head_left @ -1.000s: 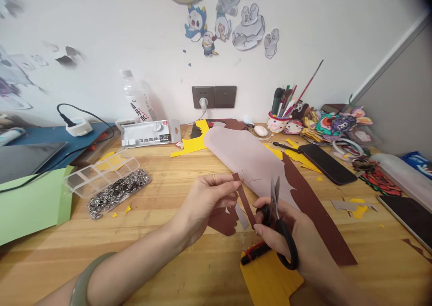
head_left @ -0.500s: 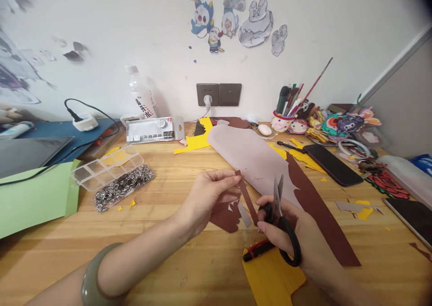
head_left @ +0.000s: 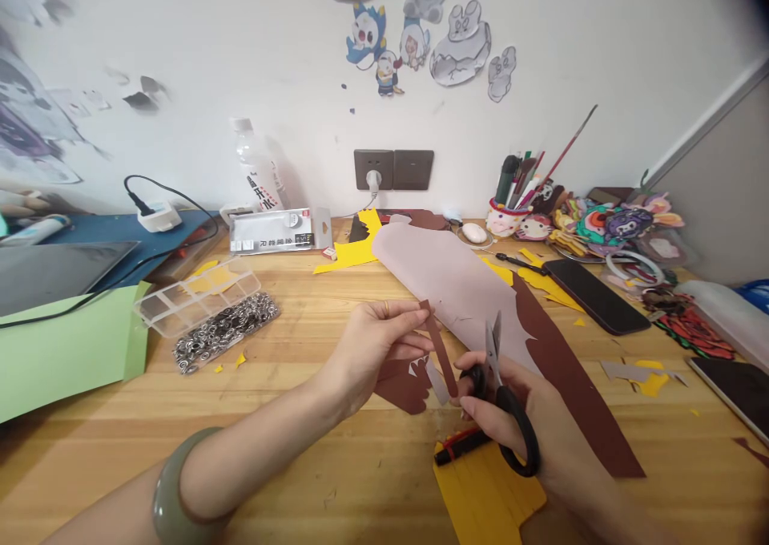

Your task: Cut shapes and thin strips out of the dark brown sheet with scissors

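Note:
My left hand pinches the upper end of a narrow brown paper strip between thumb and fingers. The strip slants down toward my right hand, whose fingertips are at its lower end. Black-handled scissors are held in my right hand, blades pointing up and slightly apart. Beneath the strip lie a brown paper piece and a small greyish scrap. A yellow card piece with a black pen across it lies below my right hand. Behind my hands is a large pale pink sheet.
On the left are a clear compartment box full of small metal rings and a green folder. A long brown sheet, a phone, paper scraps and a pen cup are on the right. A bottle stands at the back.
The view has shifted slightly, so the scene sits a little further right. Both hands keep their holds; the strip has turned a little near its lower end.

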The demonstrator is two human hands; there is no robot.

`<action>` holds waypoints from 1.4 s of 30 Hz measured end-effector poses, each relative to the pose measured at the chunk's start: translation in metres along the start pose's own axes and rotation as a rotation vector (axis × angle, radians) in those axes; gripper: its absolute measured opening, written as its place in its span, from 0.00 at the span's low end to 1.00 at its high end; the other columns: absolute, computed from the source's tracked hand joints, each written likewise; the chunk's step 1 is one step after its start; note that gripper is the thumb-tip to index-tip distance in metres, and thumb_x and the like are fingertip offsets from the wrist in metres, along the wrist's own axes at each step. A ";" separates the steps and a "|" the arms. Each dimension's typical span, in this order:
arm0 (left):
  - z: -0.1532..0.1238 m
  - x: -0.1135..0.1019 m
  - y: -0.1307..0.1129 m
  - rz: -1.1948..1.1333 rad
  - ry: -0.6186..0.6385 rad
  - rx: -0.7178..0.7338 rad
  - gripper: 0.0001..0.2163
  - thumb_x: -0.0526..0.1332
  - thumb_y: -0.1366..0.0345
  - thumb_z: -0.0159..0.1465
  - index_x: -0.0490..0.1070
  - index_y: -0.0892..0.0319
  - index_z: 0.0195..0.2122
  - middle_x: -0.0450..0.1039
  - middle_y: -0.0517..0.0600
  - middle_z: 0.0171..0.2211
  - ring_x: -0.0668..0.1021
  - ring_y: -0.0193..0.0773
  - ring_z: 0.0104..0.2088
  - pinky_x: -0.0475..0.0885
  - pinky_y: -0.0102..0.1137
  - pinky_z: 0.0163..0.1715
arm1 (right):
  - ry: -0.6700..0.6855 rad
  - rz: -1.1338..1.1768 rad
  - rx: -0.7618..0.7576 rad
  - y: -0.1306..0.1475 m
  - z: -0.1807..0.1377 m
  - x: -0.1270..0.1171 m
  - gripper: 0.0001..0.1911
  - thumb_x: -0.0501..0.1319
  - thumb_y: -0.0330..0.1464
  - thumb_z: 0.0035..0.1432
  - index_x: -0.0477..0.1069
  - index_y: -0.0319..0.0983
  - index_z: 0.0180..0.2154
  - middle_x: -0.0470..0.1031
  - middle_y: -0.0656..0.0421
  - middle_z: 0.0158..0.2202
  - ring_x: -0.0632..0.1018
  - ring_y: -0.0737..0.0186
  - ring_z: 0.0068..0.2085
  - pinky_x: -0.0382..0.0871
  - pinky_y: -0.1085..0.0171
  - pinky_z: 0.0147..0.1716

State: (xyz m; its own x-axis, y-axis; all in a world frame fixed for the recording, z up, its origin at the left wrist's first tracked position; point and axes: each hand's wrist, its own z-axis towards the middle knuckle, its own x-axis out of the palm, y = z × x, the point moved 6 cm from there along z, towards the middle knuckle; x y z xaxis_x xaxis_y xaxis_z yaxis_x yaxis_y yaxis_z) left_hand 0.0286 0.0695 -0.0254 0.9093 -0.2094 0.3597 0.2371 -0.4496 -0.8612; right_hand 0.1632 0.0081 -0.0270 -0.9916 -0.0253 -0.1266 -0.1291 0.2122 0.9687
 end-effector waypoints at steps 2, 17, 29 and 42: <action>0.000 0.000 0.000 0.004 0.007 0.003 0.06 0.63 0.67 0.53 0.74 0.63 0.31 0.74 0.49 0.24 0.75 0.25 0.22 0.69 0.16 0.22 | 0.021 -0.025 -0.016 -0.001 0.000 0.001 0.11 0.61 0.27 0.42 0.66 0.40 0.31 0.67 0.65 0.23 0.70 0.67 0.25 0.65 0.68 0.24; -0.030 0.028 0.001 -0.013 0.213 -0.101 0.08 0.63 0.64 0.52 0.69 0.63 0.28 0.75 0.50 0.26 0.75 0.26 0.21 0.66 0.18 0.20 | 0.021 -0.077 -0.019 0.008 -0.003 -0.005 0.09 0.56 0.34 0.48 0.68 0.37 0.33 0.70 0.63 0.19 0.71 0.65 0.20 0.64 0.68 0.19; -0.028 0.021 0.010 0.072 0.115 -0.101 0.09 0.62 0.60 0.52 0.67 0.61 0.26 0.74 0.50 0.24 0.73 0.29 0.22 0.62 0.24 0.23 | 0.082 -0.189 -0.068 0.001 -0.005 0.011 0.05 0.57 0.26 0.40 0.71 0.37 0.21 0.66 0.66 0.16 0.67 0.68 0.19 0.61 0.72 0.17; -0.031 0.024 0.014 0.026 0.101 -0.101 0.09 0.61 0.61 0.53 0.67 0.62 0.27 0.73 0.50 0.26 0.73 0.30 0.26 0.63 0.24 0.26 | 0.089 -0.158 -0.053 0.005 -0.009 0.009 0.06 0.57 0.24 0.42 0.70 0.39 0.22 0.64 0.67 0.15 0.67 0.69 0.17 0.65 0.71 0.16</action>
State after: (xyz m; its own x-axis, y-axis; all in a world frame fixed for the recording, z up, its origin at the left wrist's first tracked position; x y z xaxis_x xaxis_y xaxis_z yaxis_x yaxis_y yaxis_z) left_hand 0.0429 0.0319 -0.0176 0.8746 -0.3059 0.3762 0.1737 -0.5268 -0.8321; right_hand 0.1538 -0.0003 -0.0215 -0.9549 -0.1414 -0.2611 -0.2811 0.1466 0.9484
